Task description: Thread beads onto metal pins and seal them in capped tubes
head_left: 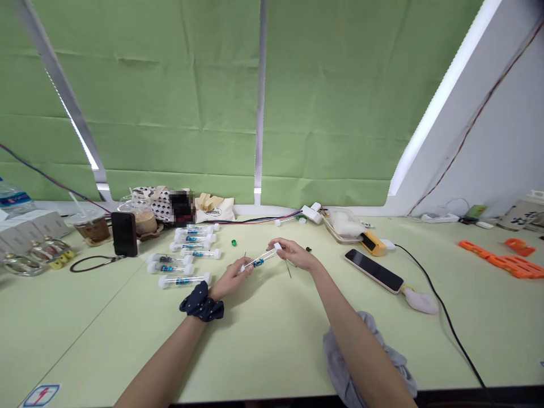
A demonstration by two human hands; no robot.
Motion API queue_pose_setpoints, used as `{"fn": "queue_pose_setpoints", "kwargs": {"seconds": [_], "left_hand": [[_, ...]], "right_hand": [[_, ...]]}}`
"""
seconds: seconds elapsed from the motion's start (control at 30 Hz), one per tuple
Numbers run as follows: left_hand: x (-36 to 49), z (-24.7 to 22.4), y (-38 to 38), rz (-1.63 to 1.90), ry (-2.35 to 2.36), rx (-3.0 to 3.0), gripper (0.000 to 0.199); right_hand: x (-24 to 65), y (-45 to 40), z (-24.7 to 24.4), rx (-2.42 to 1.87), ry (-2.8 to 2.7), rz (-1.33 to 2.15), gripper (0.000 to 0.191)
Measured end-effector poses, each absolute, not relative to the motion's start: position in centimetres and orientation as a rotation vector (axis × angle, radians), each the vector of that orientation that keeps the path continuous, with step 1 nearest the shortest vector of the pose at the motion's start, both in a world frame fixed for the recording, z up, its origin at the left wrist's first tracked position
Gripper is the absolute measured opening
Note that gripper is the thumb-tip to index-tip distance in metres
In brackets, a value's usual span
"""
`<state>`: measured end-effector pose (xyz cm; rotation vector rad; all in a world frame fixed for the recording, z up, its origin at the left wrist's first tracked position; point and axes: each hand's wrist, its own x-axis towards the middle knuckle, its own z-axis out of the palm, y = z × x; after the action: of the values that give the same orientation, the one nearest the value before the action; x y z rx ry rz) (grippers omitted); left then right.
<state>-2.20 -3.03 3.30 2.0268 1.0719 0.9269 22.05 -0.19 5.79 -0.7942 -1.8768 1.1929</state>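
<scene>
A clear tube (266, 257) with white end caps and a blue part inside is held at a slant between both hands, above the table. My left hand (232, 279) grips its lower left end. At the upper right end, the fingers of my right hand (296, 254) close round the white cap (277, 247). Below the right hand a thin dark rod (289, 270) shows; whether it is touched I cannot tell. Left of my hands lie several similar capped tubes (183, 280) with blue or dark parts inside. A small green piece (233, 242) lies beyond the left hand.
Right of my hands are a phone (374, 270), a yellow device (372, 243), a clear container (345, 225) and a black cable (437, 289). Orange parts (505, 262) lie far right. A standing black phone (124, 234) and drink cups (90, 225) are at left.
</scene>
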Motion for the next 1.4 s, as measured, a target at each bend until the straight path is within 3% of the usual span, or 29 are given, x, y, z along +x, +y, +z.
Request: {"fn": "queue_pose_setpoints", "kwargs": {"seconds": [0.4, 0.57, 1.4], "left_hand": [[-0.3, 1.9, -3.4, 0.944, 1.172, 2.144, 0.038], [0.1, 1.2, -3.0, 0.936, 1.421, 2.343, 0.03], [-1.7, 2.6, -2.4, 0.832, 1.402, 2.392, 0.03]], "right_hand": [[18.0, 1.5, 2.2, -0.892, -1.275, 1.148, 0.03], [18.0, 1.3, 2.3, -0.883, -1.327, 1.131, 0.024], [17.0, 0.3, 2.6, -0.904, -1.399, 1.079, 0.025]]}}
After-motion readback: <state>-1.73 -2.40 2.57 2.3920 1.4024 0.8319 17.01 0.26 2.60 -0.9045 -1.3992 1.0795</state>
